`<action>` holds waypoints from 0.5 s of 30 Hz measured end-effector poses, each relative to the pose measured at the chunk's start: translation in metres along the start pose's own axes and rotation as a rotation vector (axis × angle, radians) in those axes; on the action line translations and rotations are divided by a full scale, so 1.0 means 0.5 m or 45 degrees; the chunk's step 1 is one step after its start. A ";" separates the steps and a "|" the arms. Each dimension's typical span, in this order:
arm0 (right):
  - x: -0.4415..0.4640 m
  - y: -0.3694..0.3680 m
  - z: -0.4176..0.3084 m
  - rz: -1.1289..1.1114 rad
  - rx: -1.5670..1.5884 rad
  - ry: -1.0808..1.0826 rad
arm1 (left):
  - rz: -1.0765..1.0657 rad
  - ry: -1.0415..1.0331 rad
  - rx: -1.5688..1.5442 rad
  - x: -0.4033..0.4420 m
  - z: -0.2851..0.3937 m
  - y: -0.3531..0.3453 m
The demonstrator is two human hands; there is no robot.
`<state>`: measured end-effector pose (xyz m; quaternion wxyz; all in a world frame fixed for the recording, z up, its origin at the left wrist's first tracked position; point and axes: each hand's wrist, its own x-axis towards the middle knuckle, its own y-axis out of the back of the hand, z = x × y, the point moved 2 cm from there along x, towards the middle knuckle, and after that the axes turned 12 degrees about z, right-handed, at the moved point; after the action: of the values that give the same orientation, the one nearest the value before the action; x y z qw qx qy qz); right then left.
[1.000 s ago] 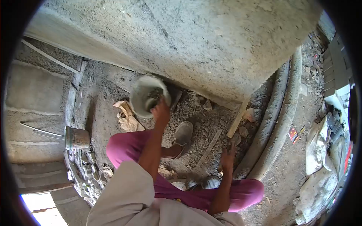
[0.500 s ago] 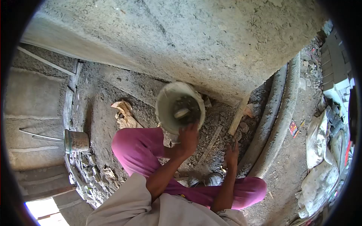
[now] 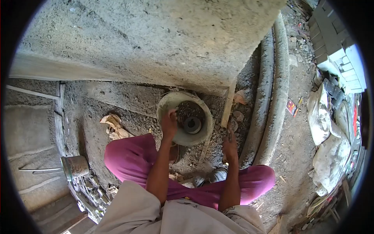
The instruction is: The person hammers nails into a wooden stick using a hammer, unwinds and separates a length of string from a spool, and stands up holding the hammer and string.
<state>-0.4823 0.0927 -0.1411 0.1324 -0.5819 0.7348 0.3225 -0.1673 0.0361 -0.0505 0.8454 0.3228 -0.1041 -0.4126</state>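
A round grey bucket (image 3: 207, 133) stands on the gravelly ground in front of me, below the rough concrete block. Dark rubble and a grey ring-shaped piece (image 3: 192, 124) lie inside it. My left hand (image 3: 169, 121) is over the bucket's left rim; its fingers are too unclear to tell what they hold. To the right of the bucket, my right hand (image 3: 230, 147) is held above the ground near the end of a wooden strip (image 3: 228, 103), and its fingers are apart with nothing seen in them.
Crumpled brown paper (image 3: 116, 126) lies left of the bucket. A smaller dirty bucket (image 3: 75, 167) is farther left. Two long curved concrete edges (image 3: 277, 93) run along the right, with white sacks (image 3: 329, 152) beyond them. The concrete block (image 3: 156, 43) overhangs the far side.
The bucket moved right and toward me, then tilted more upright, and the ring-shaped piece inside now shows its hole. My left hand went from the bucket's near rim to its left side.
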 end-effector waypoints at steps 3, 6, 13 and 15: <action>0.003 -0.003 0.005 0.027 -0.077 0.115 | -0.172 0.348 0.008 0.068 -0.004 -0.034; -0.013 0.003 -0.021 0.033 -0.090 0.120 | -0.311 0.072 0.427 0.119 -0.086 -0.070; -0.013 0.002 -0.018 0.065 -0.116 0.173 | -0.239 -0.339 0.647 0.109 -0.081 -0.081; -0.013 0.002 -0.017 0.044 -0.103 0.118 | -0.193 -0.464 0.640 0.099 -0.091 -0.081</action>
<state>-0.4799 0.0923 -0.1305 0.0689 -0.5883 0.7364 0.3268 -0.1413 0.0010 -0.1153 0.6734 0.4491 -0.3282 -0.4870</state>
